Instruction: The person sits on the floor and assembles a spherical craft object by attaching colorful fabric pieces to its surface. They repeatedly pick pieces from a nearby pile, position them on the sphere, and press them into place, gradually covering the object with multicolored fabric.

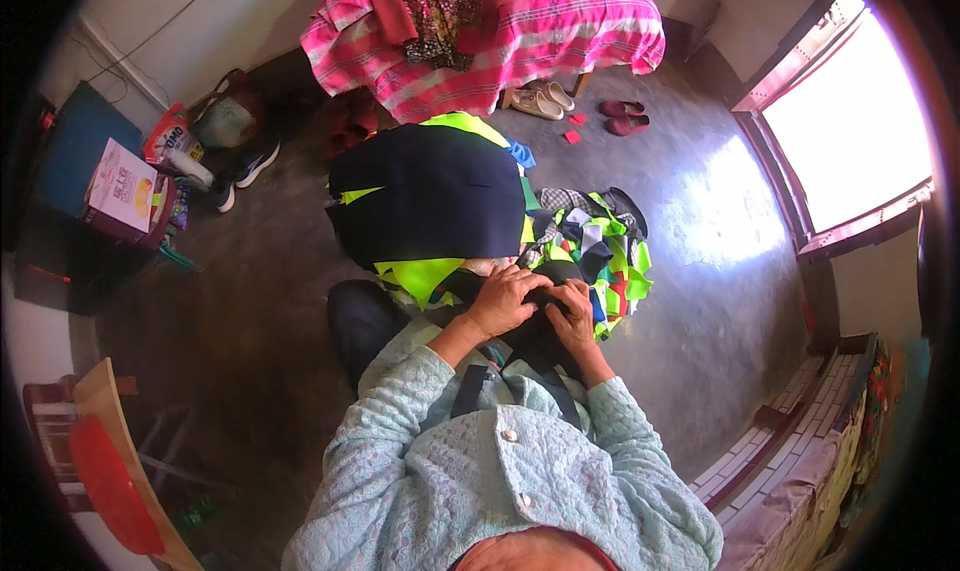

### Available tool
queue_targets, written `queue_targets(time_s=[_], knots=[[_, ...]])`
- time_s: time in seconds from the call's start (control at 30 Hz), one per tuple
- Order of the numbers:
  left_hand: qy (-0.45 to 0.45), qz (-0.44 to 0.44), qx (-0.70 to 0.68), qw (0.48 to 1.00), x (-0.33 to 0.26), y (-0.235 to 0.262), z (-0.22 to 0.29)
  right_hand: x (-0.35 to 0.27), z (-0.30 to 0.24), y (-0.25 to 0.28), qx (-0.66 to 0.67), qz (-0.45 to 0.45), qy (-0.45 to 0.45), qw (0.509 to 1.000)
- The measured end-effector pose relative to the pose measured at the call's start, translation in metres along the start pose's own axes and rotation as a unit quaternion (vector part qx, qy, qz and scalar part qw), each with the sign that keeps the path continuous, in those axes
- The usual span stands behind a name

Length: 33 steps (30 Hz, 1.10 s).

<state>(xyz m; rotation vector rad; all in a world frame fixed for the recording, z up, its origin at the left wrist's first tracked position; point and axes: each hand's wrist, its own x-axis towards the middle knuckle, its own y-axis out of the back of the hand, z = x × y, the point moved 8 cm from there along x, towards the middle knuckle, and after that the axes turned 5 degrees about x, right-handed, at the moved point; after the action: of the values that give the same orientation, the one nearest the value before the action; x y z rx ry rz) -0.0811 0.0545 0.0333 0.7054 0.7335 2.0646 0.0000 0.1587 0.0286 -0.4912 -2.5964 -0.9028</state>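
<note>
Fingers (pixel 529 282) of the left hand (pixel 500 303) and right hand (pixel 574 315) pinched dark cloth (pixel 540 298) between them; neat work likely called for holding it taut, edges aligned.

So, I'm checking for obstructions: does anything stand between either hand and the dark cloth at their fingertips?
Nothing visible does: the left hand and right hand both meet the dark cloth directly. The colourful scraps lie beyond them, not in between.
</note>
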Motion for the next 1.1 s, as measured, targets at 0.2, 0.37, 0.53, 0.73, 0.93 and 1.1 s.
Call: queue_targets(time_s=[0.2, 0.37, 0.53, 0.73, 0.93, 1.1], knots=[[0.048, 0.053, 0.069, 0.995, -0.020, 0.017, -0.008, 0.006, -0.010, -0.009, -0.085, -0.015, 0.015, 0.996], [0.057, 0.085, 0.065, 0.993, -0.034, 0.042, 0.003, 0.005, -0.012, -0.010, -0.136, -0.007, 0.032, 0.990], [0.056, 0.127, 0.056, 0.989, -0.052, 0.076, 0.004, 0.023, -0.035, 0.004, -0.114, -0.013, 0.046, 0.992], [0.109, 0.156, -0.004, 0.982, -0.066, 0.100, -0.008, 0.062, -0.063, 0.021, -0.085, -0.030, 0.066, 0.994], [0.154, 0.139, -0.125, 0.970, -0.075, 0.105, -0.020, 0.080, -0.061, 0.029, 0.139, -0.036, -0.021, 0.989], [0.063, 0.077, -0.208, 0.973, -0.062, 0.113, 0.005, 0.079, -0.077, 0.012, 0.199, -0.159, -0.063, 0.965]])
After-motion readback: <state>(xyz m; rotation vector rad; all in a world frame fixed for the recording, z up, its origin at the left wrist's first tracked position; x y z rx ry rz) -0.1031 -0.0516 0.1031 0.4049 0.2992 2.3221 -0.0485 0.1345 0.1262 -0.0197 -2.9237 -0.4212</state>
